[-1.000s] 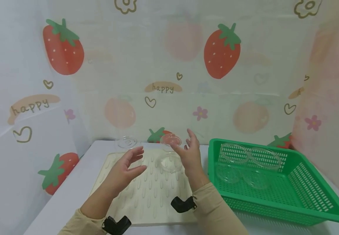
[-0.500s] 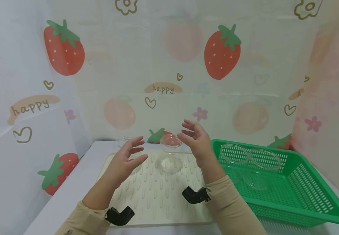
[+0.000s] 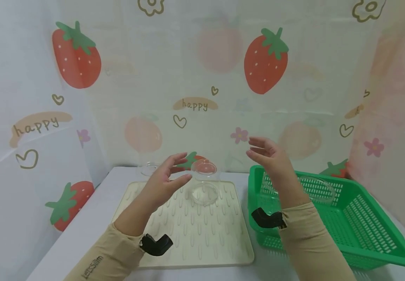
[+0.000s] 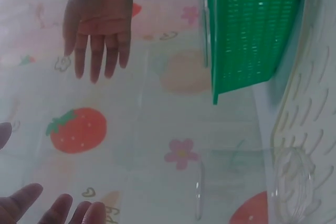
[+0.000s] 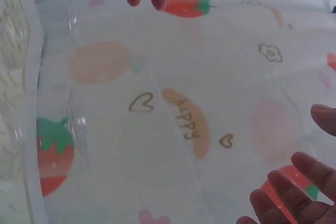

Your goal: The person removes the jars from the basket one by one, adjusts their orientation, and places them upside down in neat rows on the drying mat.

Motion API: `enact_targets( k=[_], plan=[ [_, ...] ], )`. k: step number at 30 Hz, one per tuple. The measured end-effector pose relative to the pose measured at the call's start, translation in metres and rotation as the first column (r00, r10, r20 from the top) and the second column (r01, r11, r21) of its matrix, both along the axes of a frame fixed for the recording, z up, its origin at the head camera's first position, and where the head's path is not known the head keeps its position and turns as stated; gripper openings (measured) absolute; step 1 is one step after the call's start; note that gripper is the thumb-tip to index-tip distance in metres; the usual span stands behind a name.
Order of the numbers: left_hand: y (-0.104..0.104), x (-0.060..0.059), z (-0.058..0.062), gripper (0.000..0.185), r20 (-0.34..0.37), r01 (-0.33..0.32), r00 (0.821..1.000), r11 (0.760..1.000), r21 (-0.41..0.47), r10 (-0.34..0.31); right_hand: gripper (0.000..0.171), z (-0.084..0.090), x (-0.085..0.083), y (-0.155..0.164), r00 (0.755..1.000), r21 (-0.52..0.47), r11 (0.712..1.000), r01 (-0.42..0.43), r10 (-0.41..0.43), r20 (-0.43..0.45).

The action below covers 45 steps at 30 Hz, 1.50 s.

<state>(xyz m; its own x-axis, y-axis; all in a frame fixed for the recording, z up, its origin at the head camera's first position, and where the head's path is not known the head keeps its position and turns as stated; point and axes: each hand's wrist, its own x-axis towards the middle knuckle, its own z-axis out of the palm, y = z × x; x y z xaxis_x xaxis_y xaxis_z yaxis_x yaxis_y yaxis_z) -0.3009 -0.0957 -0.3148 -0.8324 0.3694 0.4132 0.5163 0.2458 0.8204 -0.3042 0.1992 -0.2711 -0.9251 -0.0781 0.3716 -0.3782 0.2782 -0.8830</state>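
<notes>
My left hand (image 3: 163,183) hovers over the cream drying mat (image 3: 193,242), fingers extended, thumb apart, holding nothing. A tall clear cup (image 3: 204,194) stands on the mat just right of its thumb. Another clear cup (image 3: 148,168) stands further left, mostly hidden behind that hand. My right hand (image 3: 272,160) is raised by the back left corner of the green basket (image 3: 367,191), its fingers relaxed around nothing. Clear cups (image 3: 317,189) stand in the basket, partly covered by the right forearm. The left wrist view shows the right hand (image 4: 100,19) with its fingers straight.
The perforated basket sits on the white table (image 3: 69,242), close to the mat's right edge. A strawberry-printed curtain (image 3: 195,70) rises behind and at both sides. The cups are see-through, and their rims show mostly as thin glints.
My right hand has moved right and up, from beside the cup on the mat to the basket's back left corner. My left hand has shifted a little right and up.
</notes>
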Motion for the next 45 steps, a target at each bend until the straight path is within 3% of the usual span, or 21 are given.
enact_targets(
  k=[8, 14, 21, 26, 30, 37, 45],
  plan=[
    [0.028, -0.004, 0.008, 0.058, 0.000, 0.056, 0.998, 0.998, 0.006, -0.056, 0.060, 0.000, 0.006, 0.055, 0.997, 0.102, 0.992, 0.072, -0.074, 0.015],
    [0.053, -0.006, 0.009, 0.057, 0.017, 0.128, 0.992, 0.991, 0.043, -0.129, 0.067, -0.003, 0.013, 0.100, 0.988, 0.152, 0.981, 0.119, -0.132, 0.078],
    [0.078, 0.019, 0.027, 0.056, 0.061, 0.206, 0.976, 0.978, 0.036, -0.208, 0.067, -0.017, 0.017, 0.155, 0.974, 0.223, 0.955, 0.193, -0.215, 0.077],
    [0.088, 0.022, 0.024, 0.055, 0.082, 0.241, 0.967, 0.970, 0.035, -0.243, 0.075, -0.027, 0.018, 0.188, 0.961, 0.302, 0.927, 0.222, -0.260, 0.090],
    [0.091, 0.023, 0.023, 0.056, 0.103, 0.253, 0.961, 0.967, 0.040, -0.255, 0.081, -0.031, 0.019, 0.203, 0.959, 0.333, 0.922, 0.199, -0.254, 0.128],
    [0.090, 0.023, 0.022, 0.055, 0.102, 0.250, 0.962, 0.968, 0.029, -0.252, 0.090, -0.041, 0.013, 0.213, 0.968, 0.312, 0.948, 0.057, -0.129, 0.214],
    [0.087, 0.022, 0.018, 0.056, 0.107, 0.239, 0.965, 0.971, 0.023, -0.240, 0.097, -0.052, 0.011, 0.216, 0.949, 0.332, 0.943, 0.024, -0.126, 0.289]
  ],
)
